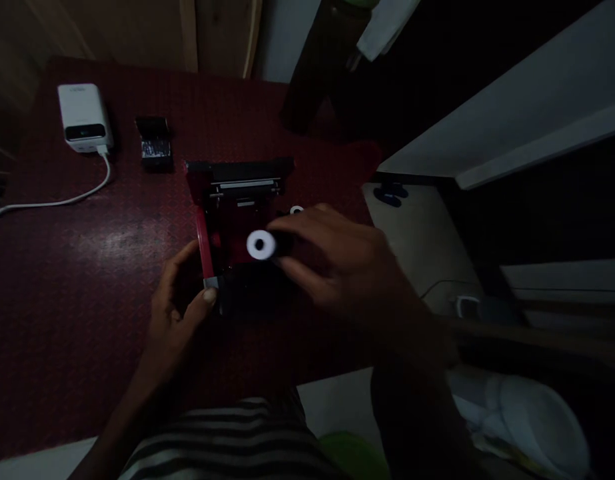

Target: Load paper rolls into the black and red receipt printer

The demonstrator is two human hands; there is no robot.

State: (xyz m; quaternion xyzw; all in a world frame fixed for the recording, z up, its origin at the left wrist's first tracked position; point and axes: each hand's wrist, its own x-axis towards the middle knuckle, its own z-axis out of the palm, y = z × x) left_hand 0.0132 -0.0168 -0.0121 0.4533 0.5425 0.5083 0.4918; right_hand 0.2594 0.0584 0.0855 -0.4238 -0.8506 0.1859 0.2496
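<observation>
A small red and black printer-like device [237,200] lies open on a dark red table [77,280], its lid raised at the back. My left hand [180,300] grips the device's front left corner, thumb and fingers closed on its red edge. My right hand [337,263] hovers over the open compartment and holds a small white paper roll [260,245] by its end, the hollow core facing me. The scene is dim and the right hand is slightly blurred.
A white power bank [82,117] with a white cable [62,199] sits at the table's far left. Beside it lies a small black object [154,143]. A pale surface with a blue item [390,193] lies right of the table. A dark bottle [332,60] stands behind.
</observation>
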